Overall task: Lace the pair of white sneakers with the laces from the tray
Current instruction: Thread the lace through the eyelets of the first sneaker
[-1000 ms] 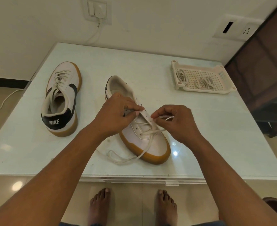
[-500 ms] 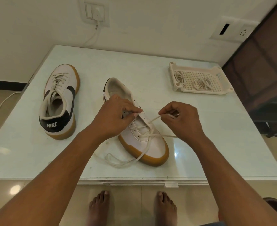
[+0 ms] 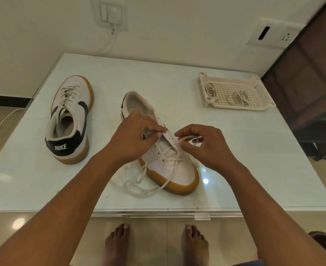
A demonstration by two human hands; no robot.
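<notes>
A white sneaker with a gum sole (image 3: 179,171) lies mid-table, toe toward me, partly laced over its lower eyelets. My left hand (image 3: 133,139) grips the eyelet flap near the tongue with thumb and fingers. My right hand (image 3: 202,144) pinches one end of the cream lace (image 3: 170,156) just right of the eyelets. The lace's other end trails in a loop (image 3: 139,187) on the table in front of the shoe. A second sneaker (image 3: 70,120), marked NIKE on its black heel, stands laced at the left.
A perforated white tray (image 3: 262,93) at the back right of the table holds bundled laces (image 3: 239,96). The pale glass table (image 3: 43,181) ends just before my bare feet. A dark cabinet stands at the right. A cable hangs from a wall socket.
My right hand drew the lace end out to the right, then came back in toward the eyelets. My left hand has stayed on the flap.
</notes>
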